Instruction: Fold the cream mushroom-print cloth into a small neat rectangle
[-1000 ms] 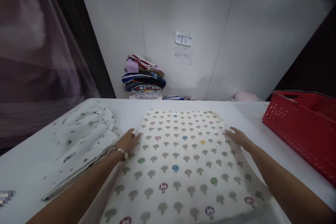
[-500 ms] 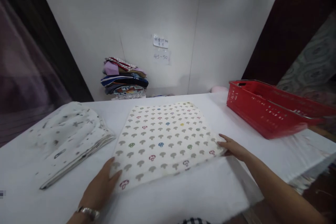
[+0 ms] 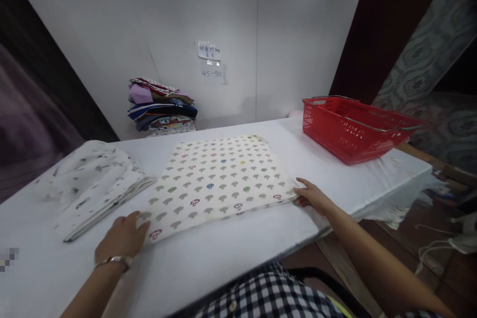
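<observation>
A cream cloth printed with mushrooms [image 3: 218,185] lies spread out and folded into a flat rectangle on the white-covered table [image 3: 231,243]. At its near left corner, my left hand [image 3: 122,237] grips the edge between thumb and fingers; a bracelet [image 3: 115,260] circles that wrist. The near right corner is pinched by my right hand [image 3: 312,196], its fingertips partly under the fabric. To the left rests a white cloth with small dark prints [image 3: 106,179], folded in layers along its near edge and rumpled at the back.
A red plastic basket [image 3: 345,136] stands on the table's right side. Behind the table, a stack of folded fabrics [image 3: 162,109] rises against the wall, with paper signs [image 3: 211,64] taped beside it. White cables [image 3: 428,253] hang at the lower right.
The camera view has swung, so table and basket appear shifted left and up. Both hands remain at the mushroom cloth's near corners, and the cloth lies much as before.
</observation>
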Demonstrator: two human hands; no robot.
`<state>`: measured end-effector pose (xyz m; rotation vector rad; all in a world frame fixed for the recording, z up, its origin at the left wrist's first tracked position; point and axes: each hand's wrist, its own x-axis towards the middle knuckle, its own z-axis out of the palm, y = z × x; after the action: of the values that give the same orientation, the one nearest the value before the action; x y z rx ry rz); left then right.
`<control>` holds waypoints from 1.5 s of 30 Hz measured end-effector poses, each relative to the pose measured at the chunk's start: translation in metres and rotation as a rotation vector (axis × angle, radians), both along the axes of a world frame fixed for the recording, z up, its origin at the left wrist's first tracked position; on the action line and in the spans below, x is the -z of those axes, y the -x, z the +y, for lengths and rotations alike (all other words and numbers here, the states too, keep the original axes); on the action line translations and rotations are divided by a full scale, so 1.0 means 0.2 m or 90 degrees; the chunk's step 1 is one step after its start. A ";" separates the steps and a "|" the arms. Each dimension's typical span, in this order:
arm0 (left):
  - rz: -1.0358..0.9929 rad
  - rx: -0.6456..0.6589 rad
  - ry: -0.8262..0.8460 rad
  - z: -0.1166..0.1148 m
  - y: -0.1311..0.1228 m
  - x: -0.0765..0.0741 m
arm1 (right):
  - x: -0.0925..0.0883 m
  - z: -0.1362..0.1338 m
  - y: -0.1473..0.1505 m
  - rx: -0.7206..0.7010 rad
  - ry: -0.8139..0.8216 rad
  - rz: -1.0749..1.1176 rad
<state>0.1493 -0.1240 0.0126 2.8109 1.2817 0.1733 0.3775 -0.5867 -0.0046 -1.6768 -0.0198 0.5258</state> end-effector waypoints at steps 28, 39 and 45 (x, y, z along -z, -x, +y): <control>-0.056 0.694 0.209 -1.57 -1.10 0.11 | 0.15 0.01 0.04 0.073 -0.092 -0.147; -0.057 0.770 0.129 -1.57 -1.01 0.05 | 0.13 0.00 0.05 0.072 -0.130 -0.129; -0.053 0.805 0.074 -1.60 -0.98 0.08 | 0.10 -0.01 0.07 0.058 -0.126 -0.139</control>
<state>0.3463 -0.4441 -0.0031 2.8426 -0.5893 0.1291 0.3644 -0.5882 -0.0254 -1.5259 -0.1497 0.2615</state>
